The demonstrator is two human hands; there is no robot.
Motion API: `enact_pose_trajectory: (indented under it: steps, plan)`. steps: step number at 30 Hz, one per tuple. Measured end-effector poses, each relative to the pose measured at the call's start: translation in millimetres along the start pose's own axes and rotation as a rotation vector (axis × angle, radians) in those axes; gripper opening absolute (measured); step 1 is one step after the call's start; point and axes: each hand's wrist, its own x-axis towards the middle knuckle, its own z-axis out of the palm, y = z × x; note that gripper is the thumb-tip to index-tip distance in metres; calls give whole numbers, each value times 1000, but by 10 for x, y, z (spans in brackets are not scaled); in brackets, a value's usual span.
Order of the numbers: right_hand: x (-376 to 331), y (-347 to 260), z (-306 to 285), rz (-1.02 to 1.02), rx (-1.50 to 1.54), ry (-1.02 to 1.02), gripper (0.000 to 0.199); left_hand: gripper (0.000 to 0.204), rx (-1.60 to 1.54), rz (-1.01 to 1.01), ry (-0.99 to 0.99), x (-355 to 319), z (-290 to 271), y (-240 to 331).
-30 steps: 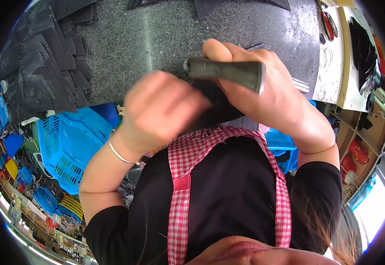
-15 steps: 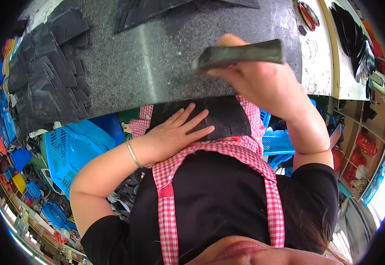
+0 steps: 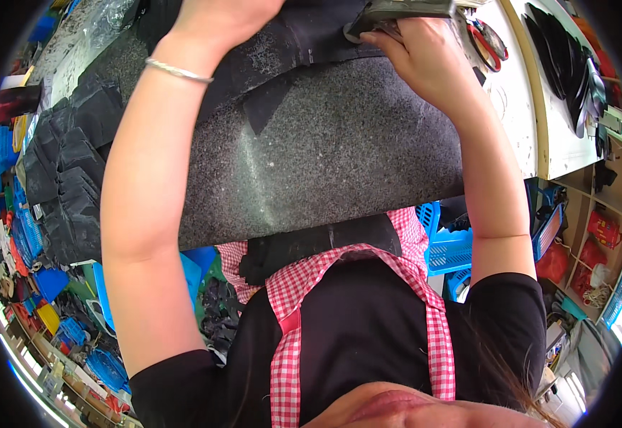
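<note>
While half second ago left hand (image 3: 221,18) lay by apron, I now see both arms stretched far across slab (image 3: 339,157). Left palm flat on black sheet (image 3: 289,50); right hand (image 3: 425,57) clamps grey tool (image 3: 403,11) at sheet edge. Pressing stroke, I judge.

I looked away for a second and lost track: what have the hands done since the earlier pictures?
Both arms stretched away from the body, out over the grey stone slab. The left hand, flat on dark material at the lap half a second ago, now presses a black sheet at the slab's far side. The right hand carried the dark flat tool there too. It still grips it.
</note>
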Motion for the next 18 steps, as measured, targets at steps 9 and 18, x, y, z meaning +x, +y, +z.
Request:
enact_pose_trajectory:
  steps: [9,18]
  plan:
    - [-391,205,-169,66,83,66,23,59,-292,36,-425,-1691,-468,1590]
    - [-1009,-115,2,-74,98,-132,17,52,-282,-236,-244,-1157,-249,1392]
